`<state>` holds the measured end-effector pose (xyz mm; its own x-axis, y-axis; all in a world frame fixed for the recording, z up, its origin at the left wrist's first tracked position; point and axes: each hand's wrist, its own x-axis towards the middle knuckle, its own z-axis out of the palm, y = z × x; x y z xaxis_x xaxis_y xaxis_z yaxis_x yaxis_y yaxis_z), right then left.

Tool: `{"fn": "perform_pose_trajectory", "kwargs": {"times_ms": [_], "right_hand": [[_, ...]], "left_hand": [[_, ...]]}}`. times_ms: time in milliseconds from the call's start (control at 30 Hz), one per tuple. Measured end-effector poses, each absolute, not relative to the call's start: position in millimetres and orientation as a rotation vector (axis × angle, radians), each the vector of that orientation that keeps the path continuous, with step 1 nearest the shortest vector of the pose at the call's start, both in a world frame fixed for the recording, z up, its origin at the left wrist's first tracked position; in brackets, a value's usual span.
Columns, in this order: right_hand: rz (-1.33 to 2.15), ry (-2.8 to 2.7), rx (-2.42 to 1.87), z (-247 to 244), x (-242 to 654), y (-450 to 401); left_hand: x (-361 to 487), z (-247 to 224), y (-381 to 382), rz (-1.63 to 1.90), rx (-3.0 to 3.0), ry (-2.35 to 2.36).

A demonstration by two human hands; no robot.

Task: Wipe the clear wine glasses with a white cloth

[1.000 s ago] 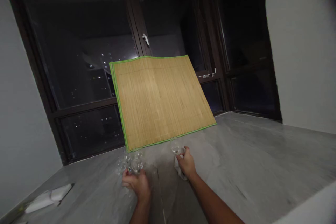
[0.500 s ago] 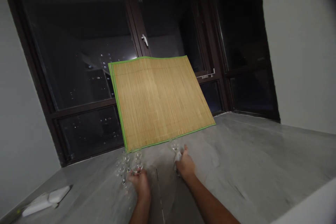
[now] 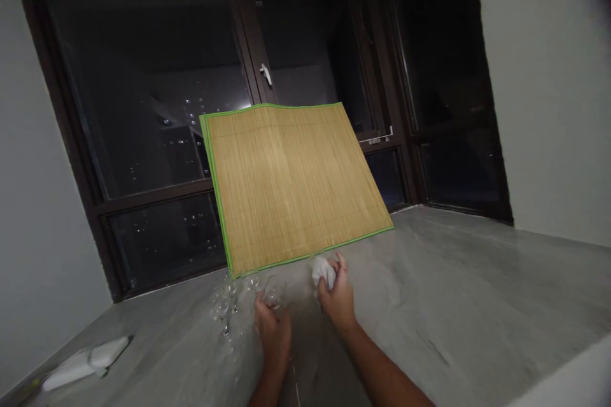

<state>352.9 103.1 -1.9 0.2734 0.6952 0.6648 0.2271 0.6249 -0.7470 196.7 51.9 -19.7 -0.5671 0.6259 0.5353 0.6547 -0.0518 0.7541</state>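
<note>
My left hand is closed around a clear stemmed glass, whose bowl shows faintly above the fingers; its stem is hidden. To the right, my right hand grips a crumpled white cloth, with the index finger raised. A faint glass rim shows behind the cloth, too unclear to tell whether the hand touches it. Left of my left hand, several clear stemmed glasses stand in a group on the grey surface. One more glass is at the lower edge of the bamboo mat.
A bamboo mat with green edging leans upright against the dark window. On the grey stone-look ledge, a white wrapped bundle lies at far left. Walls close in both sides.
My left hand has moved right, away from the group of glasses, with a glass in it. My right hand has turned slightly, and the white cloth shows more fully.
</note>
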Motion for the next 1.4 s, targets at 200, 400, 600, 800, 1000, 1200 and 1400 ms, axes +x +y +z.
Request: {"fn": "perform_pose_trajectory", "kwargs": {"times_ms": [200,400,600,800,1000,1200,1400], "right_hand": [[0.624,-1.664,-0.602,-3,334,87],[0.550,-1.836,-0.588,0,330,72],[0.430,-1.931,-0.766,7,330,74],[0.390,-1.595,-0.964,1,343,96],[0.480,-1.701,-0.833,0,339,89],[0.666,-1.849,-0.746,1,338,82],[0.641,-2.001,-0.707,-7,335,81]], "left_hand": [[203,-26,51,-1.069,-1.620,-2.266],[207,-21,45,-0.795,-1.604,-2.261],[215,-12,39,-0.773,-1.734,-2.145],[216,-10,38,-0.907,-1.780,-2.051],[212,-14,41,-0.963,-1.632,-2.123],[205,-12,41,-0.951,-1.566,-2.192],[201,-12,39,-0.884,-1.564,-2.232]]}}
